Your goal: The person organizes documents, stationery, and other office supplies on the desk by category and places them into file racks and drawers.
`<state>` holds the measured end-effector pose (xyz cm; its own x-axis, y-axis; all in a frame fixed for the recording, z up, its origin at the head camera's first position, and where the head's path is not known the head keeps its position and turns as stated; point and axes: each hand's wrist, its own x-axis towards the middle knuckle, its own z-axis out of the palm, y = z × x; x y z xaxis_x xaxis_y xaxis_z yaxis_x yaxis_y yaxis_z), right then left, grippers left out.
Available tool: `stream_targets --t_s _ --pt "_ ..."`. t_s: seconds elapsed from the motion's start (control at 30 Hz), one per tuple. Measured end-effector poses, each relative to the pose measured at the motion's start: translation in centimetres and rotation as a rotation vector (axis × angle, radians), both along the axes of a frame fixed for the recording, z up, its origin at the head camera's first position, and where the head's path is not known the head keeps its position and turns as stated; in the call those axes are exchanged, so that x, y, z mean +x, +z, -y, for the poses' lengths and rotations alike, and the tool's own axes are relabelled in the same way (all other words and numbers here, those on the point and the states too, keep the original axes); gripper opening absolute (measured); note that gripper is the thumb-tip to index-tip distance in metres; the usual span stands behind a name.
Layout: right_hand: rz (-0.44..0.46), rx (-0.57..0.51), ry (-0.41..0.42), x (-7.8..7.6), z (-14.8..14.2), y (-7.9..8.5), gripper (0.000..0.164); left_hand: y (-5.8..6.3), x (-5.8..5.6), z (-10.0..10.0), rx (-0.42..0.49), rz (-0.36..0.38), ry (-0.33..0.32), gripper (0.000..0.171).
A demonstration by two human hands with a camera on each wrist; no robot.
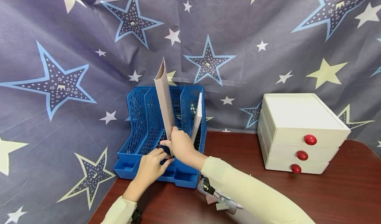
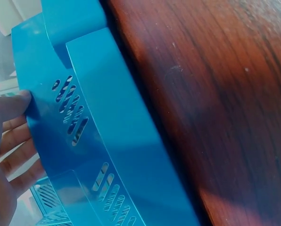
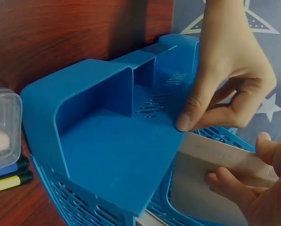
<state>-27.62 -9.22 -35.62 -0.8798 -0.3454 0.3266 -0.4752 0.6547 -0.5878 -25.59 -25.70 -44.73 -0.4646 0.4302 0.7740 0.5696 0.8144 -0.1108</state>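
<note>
Cream sleeve [image 1: 253,187] at lower right leads to the right hand [image 1: 183,147], gripping the beige file folder [image 1: 165,101] tilted in the blue file rack [image 1: 128,173] mid-frame; the left hand [image 1: 150,166] pinches the rack's front edge; folder seems light and stiff, best gripped across its spine.

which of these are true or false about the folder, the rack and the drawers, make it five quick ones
1. The right grip holds the beige folder. True.
2. The blue rack lies on its back. False: it stands upright.
3. The white drawers are right of the rack in the head view. True.
4. The drawers have blue knobs. False: three red knobs show.
5. A clear box lies on the table. True.
</note>
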Motion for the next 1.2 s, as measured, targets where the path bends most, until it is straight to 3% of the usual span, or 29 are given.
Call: stream_targets --t_s 0.5,0.77,0.97,1.2 --pt "-0.041 0.07 -0.013 -0.1 0.4 -1.2 0.047 -0.2 -0.1 0.2 0.014 -0.005 -0.021 0.021" --pt "-0.003 0.034 -0.003 -0.2 0.2 0.7 0.042 -0.2 -0.1 0.2 0.016 0.009 -0.023 0.02" --pt "0.083 -0.008 0.005 -0.6 -0.3 2.6 0.048 -0.1 0.0 0.1 0.014 0.034 -0.007 0.018" --pt "0.142 -0.013 0.022 -0.6 -0.7 2.7 0.049 0.0 0.0 0.0 0.01 0.034 0.002 0.018"
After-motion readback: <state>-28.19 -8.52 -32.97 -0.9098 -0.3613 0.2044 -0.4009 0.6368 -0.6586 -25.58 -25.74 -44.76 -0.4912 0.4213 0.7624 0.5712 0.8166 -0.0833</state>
